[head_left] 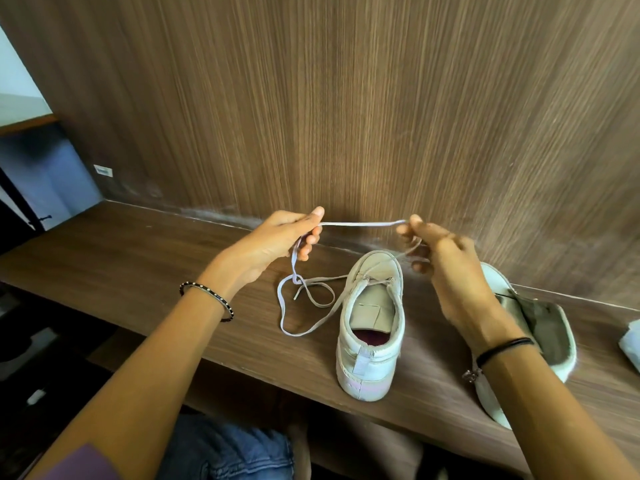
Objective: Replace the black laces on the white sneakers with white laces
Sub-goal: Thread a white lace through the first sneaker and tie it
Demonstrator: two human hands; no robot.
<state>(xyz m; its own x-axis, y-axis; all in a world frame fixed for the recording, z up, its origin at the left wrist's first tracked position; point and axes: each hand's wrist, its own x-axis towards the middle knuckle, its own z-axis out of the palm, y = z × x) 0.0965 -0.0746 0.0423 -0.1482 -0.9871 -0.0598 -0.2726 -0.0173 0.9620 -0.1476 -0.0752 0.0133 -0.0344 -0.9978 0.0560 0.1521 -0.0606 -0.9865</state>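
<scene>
A white sneaker stands on the wooden shelf, heel toward me, toe toward the back panel. A white lace runs taut between my two hands above the shoe. My left hand pinches it at the left, and the lace hangs down from there into loose loops on the shelf beside the sneaker. My right hand pinches the other end, with the lace leading down to the shoe's eyelets. A second white sneaker lies to the right, partly hidden by my right forearm. No black lace is visible.
A wood-grain back panel rises right behind the shelf. A pale object is cut off at the right edge. My jeans-clad knee shows below the shelf's front edge. To the left a dark gap opens onto another room.
</scene>
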